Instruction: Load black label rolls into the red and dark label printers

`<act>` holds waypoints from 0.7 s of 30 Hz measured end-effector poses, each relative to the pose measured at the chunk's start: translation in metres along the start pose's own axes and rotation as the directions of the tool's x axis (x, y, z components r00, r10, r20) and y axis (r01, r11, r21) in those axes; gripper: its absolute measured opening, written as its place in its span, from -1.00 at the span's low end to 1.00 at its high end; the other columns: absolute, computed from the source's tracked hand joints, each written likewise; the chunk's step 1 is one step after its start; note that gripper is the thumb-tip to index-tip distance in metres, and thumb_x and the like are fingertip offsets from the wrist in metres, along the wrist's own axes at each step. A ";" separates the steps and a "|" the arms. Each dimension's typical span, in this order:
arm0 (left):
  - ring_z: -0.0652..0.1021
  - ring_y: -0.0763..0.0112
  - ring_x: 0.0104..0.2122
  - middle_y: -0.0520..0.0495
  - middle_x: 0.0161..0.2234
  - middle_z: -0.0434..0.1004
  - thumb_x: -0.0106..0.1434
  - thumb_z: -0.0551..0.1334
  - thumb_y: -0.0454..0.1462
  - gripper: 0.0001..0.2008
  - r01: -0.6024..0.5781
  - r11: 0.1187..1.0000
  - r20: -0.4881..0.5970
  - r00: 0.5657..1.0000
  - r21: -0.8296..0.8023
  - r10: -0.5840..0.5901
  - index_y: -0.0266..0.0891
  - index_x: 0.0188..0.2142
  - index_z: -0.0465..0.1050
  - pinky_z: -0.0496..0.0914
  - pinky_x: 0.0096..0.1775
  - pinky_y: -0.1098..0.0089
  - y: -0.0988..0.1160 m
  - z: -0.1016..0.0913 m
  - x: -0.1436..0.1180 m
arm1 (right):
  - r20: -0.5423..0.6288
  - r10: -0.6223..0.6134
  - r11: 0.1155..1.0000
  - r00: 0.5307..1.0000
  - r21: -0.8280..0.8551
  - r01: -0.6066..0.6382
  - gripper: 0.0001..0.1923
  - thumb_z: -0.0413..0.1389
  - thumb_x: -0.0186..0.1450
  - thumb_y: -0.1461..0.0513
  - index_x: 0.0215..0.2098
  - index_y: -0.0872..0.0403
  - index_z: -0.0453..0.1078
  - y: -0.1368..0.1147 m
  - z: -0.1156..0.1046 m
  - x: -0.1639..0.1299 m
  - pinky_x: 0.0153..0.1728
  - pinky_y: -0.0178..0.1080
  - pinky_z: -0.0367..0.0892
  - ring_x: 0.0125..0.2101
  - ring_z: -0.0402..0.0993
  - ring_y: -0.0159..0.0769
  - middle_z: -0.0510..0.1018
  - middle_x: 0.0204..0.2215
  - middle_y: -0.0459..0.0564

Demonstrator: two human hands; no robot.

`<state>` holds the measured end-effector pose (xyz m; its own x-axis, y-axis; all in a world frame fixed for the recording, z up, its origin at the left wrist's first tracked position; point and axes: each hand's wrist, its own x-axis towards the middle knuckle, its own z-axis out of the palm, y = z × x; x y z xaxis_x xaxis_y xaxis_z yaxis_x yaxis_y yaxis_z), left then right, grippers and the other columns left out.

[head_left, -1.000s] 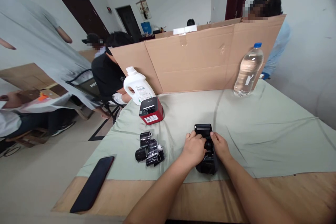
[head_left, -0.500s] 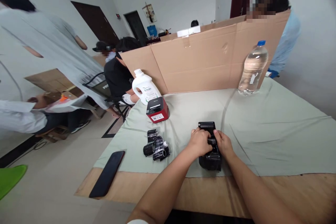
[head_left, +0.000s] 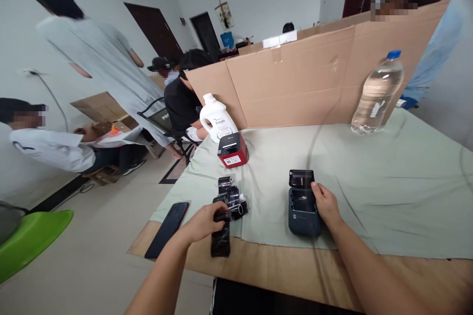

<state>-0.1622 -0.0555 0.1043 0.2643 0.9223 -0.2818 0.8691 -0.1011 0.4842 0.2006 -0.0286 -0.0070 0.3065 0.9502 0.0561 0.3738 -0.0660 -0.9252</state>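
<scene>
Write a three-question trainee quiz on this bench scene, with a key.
1. True or false: the lid of the dark printer stands open.
2. What does the left hand grip?
A. the phone
B. a black wrapped roll
C. the water bottle
3. Fill in: the right hand rests on the printer's ____ side.

Key:
1. True; the lid is tipped back toward the cardboard screen.
2. B; the roll hangs from the hand over the table's front edge, near the other rolls.
3. Right.
</scene>
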 end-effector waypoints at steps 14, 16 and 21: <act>0.32 0.09 0.07 -0.19 0.04 0.43 0.26 0.05 -0.31 -0.65 0.133 0.904 -0.391 0.920 0.406 0.040 -0.22 0.03 0.34 0.21 0.04 0.17 -0.003 0.018 0.031 | -0.012 -0.022 1.000 1.000 -0.002 0.022 -0.42 -0.17 0.27 -0.20 -0.53 0.06 0.33 0.002 0.000 0.000 -0.44 -0.30 0.14 -0.50 0.25 -0.31 0.37 -0.61 -0.10; 0.27 0.07 0.12 -0.18 0.10 0.40 0.21 0.04 -0.39 -0.54 0.125 0.890 -0.346 0.937 0.438 0.039 -0.21 0.12 0.27 0.19 0.05 0.13 0.004 0.016 0.051 | -0.013 -0.027 1.000 1.000 0.001 0.027 -0.42 -0.17 0.27 -0.20 -0.53 0.06 0.33 0.002 -0.001 0.000 -0.45 -0.30 0.14 -0.50 0.24 -0.31 0.37 -0.61 -0.10; 0.40 0.09 0.03 -0.17 -0.08 0.54 0.11 0.07 -0.44 -0.58 0.070 0.863 -0.191 0.981 0.500 0.030 -0.21 -0.04 0.43 0.16 0.06 0.12 0.014 0.005 0.079 | -0.005 -0.034 0.999 0.999 0.018 0.034 -0.42 -0.17 0.27 -0.20 -0.54 0.06 0.30 0.000 -0.001 -0.001 -0.47 -0.31 0.13 -0.51 0.24 -0.33 0.35 -0.62 -0.12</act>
<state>-0.1268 0.0144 0.0845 0.2060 0.9730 -0.1039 0.9779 -0.2087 -0.0157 0.2008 -0.0297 -0.0065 0.2978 0.9505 0.0892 0.3682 -0.0281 -0.9293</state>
